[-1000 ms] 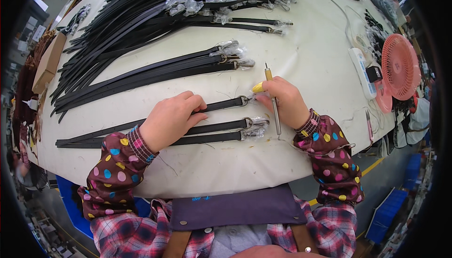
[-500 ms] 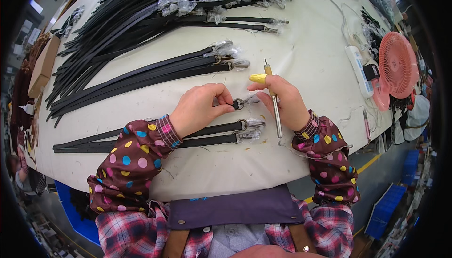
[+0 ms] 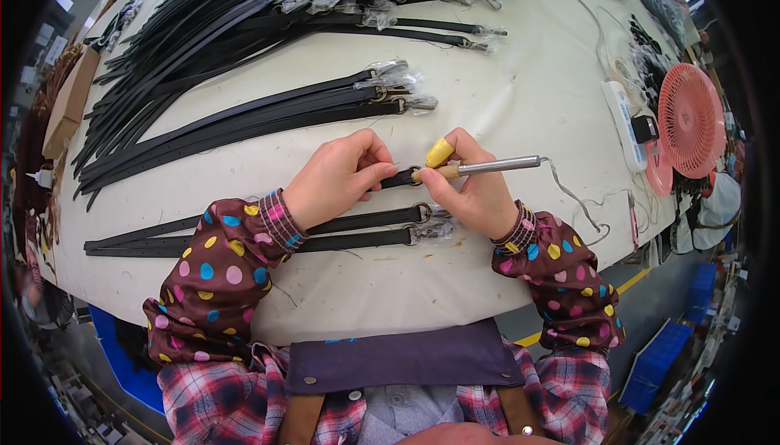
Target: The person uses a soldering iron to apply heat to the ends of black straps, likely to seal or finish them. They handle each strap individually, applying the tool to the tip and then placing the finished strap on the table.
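Between the thumb and fingers of my left hand is a black strap, pinched close to its metal buckle end. My right hand, with a yellow cover on one finger, grips a corded, pen-like hot tool with a metal barrel. The tool lies nearly level, its tip end pointing left at the strap's buckle; my fingers hide the exact contact. Just below, two more straps lie with plastic-wrapped buckles. Above my left hand rests a small group of similar straps.
A large heap of black straps covers the far left of the white table. At the right are a white power strip, a pink fan and the tool's cord. Blue crates stand beyond the table edge.
My right hand has turned the tool from upright to nearly level and brought its tip end left to the buckle. My left hand still pinches the strap.
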Tool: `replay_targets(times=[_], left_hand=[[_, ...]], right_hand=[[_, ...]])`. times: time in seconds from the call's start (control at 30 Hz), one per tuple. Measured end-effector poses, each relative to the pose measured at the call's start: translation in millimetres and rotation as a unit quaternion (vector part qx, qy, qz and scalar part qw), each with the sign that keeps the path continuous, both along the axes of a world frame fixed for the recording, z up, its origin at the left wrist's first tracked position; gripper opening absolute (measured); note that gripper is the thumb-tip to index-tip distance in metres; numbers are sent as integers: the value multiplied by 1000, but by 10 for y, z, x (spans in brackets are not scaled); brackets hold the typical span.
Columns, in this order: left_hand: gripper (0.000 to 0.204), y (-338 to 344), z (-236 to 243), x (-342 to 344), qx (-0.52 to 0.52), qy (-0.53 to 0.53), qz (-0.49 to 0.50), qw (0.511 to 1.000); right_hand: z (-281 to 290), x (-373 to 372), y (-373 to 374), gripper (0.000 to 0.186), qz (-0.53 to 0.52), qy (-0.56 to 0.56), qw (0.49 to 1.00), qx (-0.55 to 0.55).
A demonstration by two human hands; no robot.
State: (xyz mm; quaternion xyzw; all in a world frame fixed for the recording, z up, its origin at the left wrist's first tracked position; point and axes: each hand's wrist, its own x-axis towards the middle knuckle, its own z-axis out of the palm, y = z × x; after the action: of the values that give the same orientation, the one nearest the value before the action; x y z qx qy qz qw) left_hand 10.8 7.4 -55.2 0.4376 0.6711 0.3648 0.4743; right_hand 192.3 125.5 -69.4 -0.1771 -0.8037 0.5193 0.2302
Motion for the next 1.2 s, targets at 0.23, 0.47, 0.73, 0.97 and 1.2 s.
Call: replay_targets(times=[0.23, 0.47, 0.73, 0.97, 1.2], left_hand=[[13, 7, -4, -2, 0, -17, 5, 1000], [14, 14, -1, 2, -2, -23, 12, 1000], [14, 11, 26, 5, 0, -22, 12, 1000], [14, 21, 17, 5, -4, -26, 13, 1000], [14, 18, 19, -1, -6, -22, 12, 1000]], right_hand=[[-99, -1, -6, 22, 2, -15, 999, 37], [-84, 8, -17, 21, 0, -34, 999, 10], [-50, 19, -6, 19, 23, -64, 997, 48], [-43, 22, -5, 19, 23, -71, 995, 59], [-82, -8, -21, 22, -7, -33, 999, 42]])
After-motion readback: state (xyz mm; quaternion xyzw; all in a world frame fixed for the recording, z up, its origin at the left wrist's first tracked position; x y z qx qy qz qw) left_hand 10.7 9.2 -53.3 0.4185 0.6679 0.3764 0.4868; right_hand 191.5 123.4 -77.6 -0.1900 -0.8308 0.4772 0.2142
